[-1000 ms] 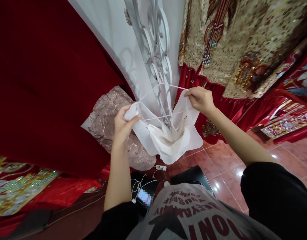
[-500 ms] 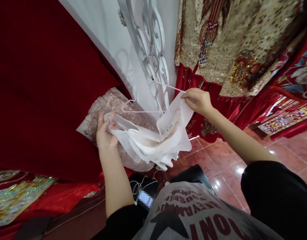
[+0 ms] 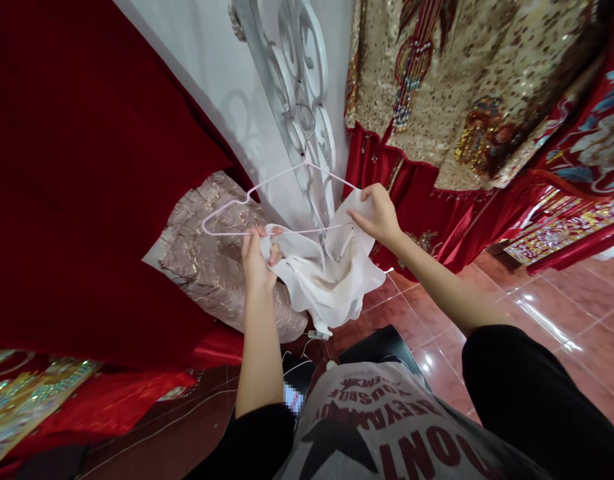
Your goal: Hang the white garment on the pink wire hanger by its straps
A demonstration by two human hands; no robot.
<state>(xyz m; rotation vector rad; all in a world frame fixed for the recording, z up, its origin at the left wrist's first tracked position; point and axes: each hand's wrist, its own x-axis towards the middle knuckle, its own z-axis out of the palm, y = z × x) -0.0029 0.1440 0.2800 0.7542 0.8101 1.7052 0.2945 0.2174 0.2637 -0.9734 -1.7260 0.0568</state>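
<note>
A pale pink clothes hanger hangs by its hook on a white openwork scroll panel. The thin white garment has one side over the hanger's right end. There my right hand is closed on its cloth, thumb and fingers pinching it. My left hand grips the garment's left edge, fingers touching the hanger's lower bar. The hanger's left end is bare. The garment sags in folds between both hands, and its exact cut cannot be made out.
A pinkish crinkled fabric with gold threads lies behind the hanger. Dark red cloth fills the left side. A gold sequined garment hangs at right above glossy red tiles. A blurred phone and cables lie below.
My left hand has moved right and inward with the garment's edge, bringing it against the lower bar. The hanger has swung left, baring its left end. My right hand has shifted slightly left.
</note>
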